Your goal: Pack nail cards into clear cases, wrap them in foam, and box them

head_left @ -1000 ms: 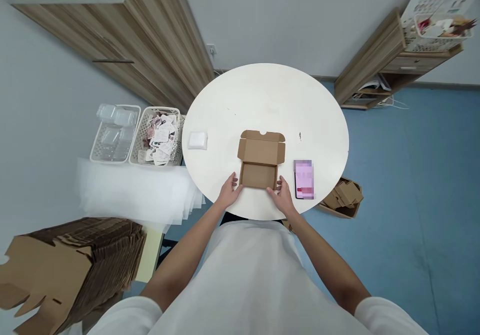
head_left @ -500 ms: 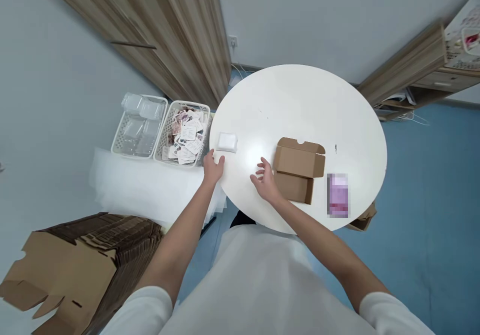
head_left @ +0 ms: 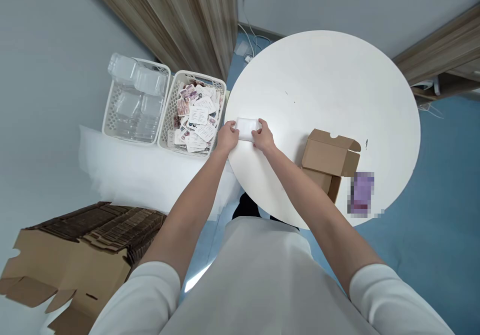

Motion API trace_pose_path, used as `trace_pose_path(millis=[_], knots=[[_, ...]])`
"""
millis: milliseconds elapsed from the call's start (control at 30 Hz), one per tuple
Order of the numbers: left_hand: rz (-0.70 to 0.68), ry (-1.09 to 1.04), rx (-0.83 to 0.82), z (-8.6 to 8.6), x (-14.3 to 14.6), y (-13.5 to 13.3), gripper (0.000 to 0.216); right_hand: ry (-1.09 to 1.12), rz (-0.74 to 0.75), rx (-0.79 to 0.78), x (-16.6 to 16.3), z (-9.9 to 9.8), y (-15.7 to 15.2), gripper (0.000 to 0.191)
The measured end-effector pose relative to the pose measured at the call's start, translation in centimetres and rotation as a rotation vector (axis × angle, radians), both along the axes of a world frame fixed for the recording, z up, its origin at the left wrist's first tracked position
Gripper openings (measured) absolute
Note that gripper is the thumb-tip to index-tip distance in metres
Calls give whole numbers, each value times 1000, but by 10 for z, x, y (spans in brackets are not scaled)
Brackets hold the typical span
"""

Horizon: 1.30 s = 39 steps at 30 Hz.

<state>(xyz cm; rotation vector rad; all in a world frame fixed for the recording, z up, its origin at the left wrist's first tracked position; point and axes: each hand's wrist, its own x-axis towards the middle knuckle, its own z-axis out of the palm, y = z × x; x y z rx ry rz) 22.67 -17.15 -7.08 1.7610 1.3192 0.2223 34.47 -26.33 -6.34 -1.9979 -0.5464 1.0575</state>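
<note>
Pale walls (head_left: 45,75), blue floor (head_left: 446,175)

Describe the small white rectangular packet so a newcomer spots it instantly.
Find the large white rounded tabletop, then its edge beside the white perforated basket of printed cards. There the left hand and right hand hold a small white rectangular packet between them. Unlike the open brown cardboard box, it is white.
</note>
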Motion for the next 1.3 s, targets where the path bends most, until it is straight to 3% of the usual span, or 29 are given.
trace_pose_path(millis=[133,233,533,733,867,1067,1300], knots=[[27,-101,-53,0,-3,-9,36,-21,-30,31,-6,-1,-7,53],[42,-194,-117,9,-10,-28,38,14,-54,61,-12,9,-29,52],[-74,-336,-134,60,-23,-133,41,39,-120,220,-23,66,-154,51],[-198,-271,-143,69,0,-221,37,-101,-180,151,-8,61,-249,50],[-312,-234,-157,73,26,-258,37,-180,-202,110,13,55,-292,50],[-475,-202,-143,82,67,-271,38,-307,-141,-31,48,63,-303,51],[-482,-76,-157,63,73,-266,51,-385,23,-225,51,61,-287,60]])
